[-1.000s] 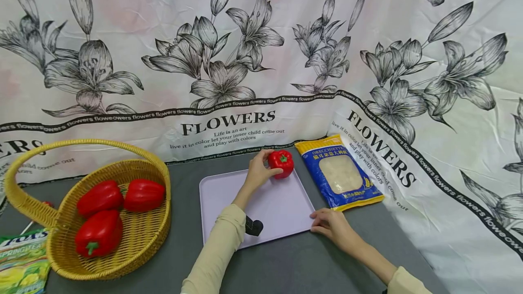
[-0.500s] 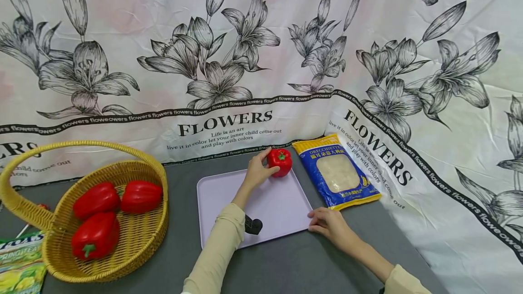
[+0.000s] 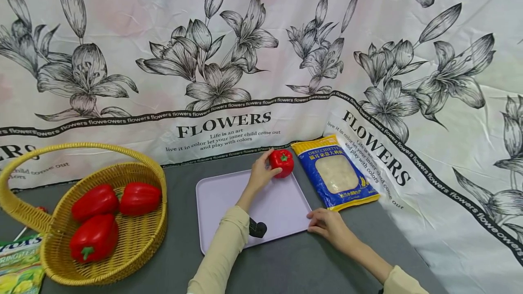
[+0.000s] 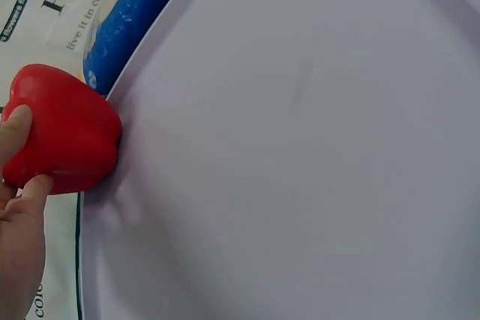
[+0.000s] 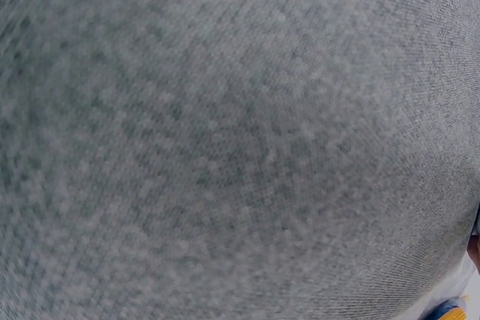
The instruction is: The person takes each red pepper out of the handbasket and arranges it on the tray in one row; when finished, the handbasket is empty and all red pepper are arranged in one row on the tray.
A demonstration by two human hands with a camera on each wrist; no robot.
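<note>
A red bell pepper [image 3: 285, 164] with a green stem sits at the far right corner of a pale lilac tray [image 3: 282, 208]. My left hand [image 3: 260, 176] grips it from the left side, thumb toward the near side. In the left wrist view, finger and thumb press on the glossy pepper [image 4: 71, 133] beside the tray's rim. At the tray's near right corner, my right hand [image 3: 330, 227] holds the edge between fingers and thumb. The right wrist view shows mostly grey tabletop [image 5: 240, 140], with only a sliver of the hand at its right edge.
On the left stands a yellow wicker basket [image 3: 140, 239] with three red bell peppers [image 3: 93, 238] in it. A blue and yellow orecchiette bag [image 3: 337, 173] lies right of the tray. A green and yellow packet [image 3: 18, 264] is at far left. A flower-print curtain [image 3: 245, 76] hangs behind.
The view shifts slightly, and my left forearm moves a little to the right. The left hand stays on the pepper at the tray's far corner; the right hand keeps its place on the tray.
</note>
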